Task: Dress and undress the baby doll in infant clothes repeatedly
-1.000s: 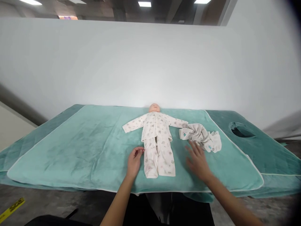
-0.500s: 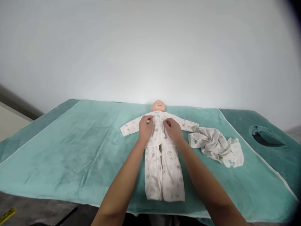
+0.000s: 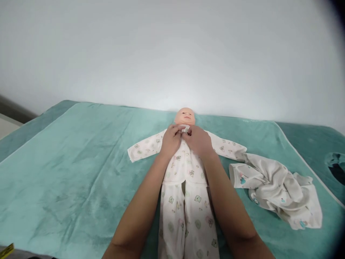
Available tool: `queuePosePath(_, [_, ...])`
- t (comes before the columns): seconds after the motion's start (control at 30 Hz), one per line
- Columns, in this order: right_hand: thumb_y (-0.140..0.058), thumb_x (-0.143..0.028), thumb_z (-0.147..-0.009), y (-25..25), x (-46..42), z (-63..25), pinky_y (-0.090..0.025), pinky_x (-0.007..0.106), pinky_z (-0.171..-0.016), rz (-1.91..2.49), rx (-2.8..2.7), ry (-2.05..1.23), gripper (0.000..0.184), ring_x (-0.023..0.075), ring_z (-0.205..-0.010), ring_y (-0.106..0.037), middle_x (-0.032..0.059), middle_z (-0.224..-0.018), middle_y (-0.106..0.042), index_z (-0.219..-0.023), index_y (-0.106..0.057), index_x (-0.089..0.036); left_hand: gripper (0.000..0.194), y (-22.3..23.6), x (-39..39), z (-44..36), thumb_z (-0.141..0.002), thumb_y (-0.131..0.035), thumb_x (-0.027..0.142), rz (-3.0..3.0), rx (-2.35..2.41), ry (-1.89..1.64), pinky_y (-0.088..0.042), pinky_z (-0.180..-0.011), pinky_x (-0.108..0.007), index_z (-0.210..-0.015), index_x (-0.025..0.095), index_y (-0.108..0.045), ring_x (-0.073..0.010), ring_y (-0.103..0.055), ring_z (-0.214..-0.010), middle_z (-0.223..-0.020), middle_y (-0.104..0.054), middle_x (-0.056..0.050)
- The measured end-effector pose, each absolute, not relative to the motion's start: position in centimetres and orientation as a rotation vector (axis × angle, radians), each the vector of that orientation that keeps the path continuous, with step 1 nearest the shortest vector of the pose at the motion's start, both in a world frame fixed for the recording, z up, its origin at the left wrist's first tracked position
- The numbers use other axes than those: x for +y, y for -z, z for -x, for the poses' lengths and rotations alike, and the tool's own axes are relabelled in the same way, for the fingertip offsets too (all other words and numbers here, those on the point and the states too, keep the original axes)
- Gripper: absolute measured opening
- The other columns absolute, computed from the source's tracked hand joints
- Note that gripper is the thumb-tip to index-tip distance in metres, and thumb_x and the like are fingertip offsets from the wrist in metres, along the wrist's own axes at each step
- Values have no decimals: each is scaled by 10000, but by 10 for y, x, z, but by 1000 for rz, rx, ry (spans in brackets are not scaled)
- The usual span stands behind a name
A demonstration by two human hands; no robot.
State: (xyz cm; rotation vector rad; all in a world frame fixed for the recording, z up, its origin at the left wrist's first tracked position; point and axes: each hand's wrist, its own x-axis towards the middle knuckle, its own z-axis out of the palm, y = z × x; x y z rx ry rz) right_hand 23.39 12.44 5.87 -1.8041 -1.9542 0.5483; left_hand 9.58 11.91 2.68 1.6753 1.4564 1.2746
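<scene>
A baby doll point(image 3: 184, 116) lies on its back, its head toward the wall. It wears a white printed baby shirt point(image 3: 184, 165) with long sleeves spread out to both sides, and matching trousers point(image 3: 199, 216) below. At the shirt's neckline, just under the doll's chin, my left hand point(image 3: 172, 138) pinches the fabric with bent fingers. Close beside it, my right hand point(image 3: 198, 140) is closed on the other side of the collar opening. The fingertips of both hands nearly meet there, and the exact bit of cloth between them is hidden.
Crumpled white printed baby clothing point(image 3: 280, 190) lies right of the doll, touching its sleeve end. A green cloth point(image 3: 67, 172) covers the table, which stands against a pale wall point(image 3: 172, 54). At the far right edge is a clear, dark-centred object point(image 3: 338, 167).
Both hands have moved up from the chest to the collar and come together. The view has shifted closer, so the doll and the crumpled clothing look larger.
</scene>
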Motion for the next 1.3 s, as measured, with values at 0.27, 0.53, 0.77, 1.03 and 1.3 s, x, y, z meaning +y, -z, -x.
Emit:
queuePosePath(0.27, [-449, -316, -873, -44, 140, -243, -294, 299, -624, 1557, -1919, -595, 224, 168, -692, -512, 6, -764, -652, -682, -517, -221, 334, -35, 124, -98, -926, -465, 186, -1760, 1533, -1098, -438, -1052, -379, -1145, 237, -712, -208, -597, -1135, -1191, -594, -65])
queuePosePath(0.53, [-429, -331, -892, -38, 144, -245, -313, 294, -646, 1474, -1826, -663, 223, 172, -708, -522, -10, -747, -623, -711, -510, -228, 414, -35, 130, -95, -873, -430, 127, -1813, 1574, -984, -465, -955, -363, -1146, 272, -705, -200, -591, -998, -1060, -529, -56])
queuePosePath(0.77, [-439, -363, -884, -28, 152, -244, -350, 290, -678, 1533, -1654, -670, 220, 180, -741, -542, 0, -782, -656, -781, -573, -222, 415, -37, 129, -95, -852, -455, 124, -1800, 1537, -1051, -460, -937, -347, -1158, 266, -696, -194, -584, -963, -1016, -536, -45])
queuePosePath(1.03, [-488, -476, -904, -54, 87, -241, -312, 281, -634, 1689, -1863, -479, 275, 169, -668, -506, -14, -715, -579, -767, -491, -238, 280, -26, 93, -87, -899, -494, 167, -1870, 1376, -1300, -478, -983, -367, -1000, 250, -742, -206, -587, -1083, -1106, -593, -64])
queuePosePath(1.3, [-426, -344, -948, -54, 79, -250, -268, 295, -610, 1549, -2158, -466, 283, 156, -650, -477, -7, -692, -547, -692, -424, -223, 336, -12, 82, -79, -968, -438, 185, -2025, 1290, -1259, -406, -1104, -398, -1120, 270, -726, -193, -515, -1198, -1316, -521, -71])
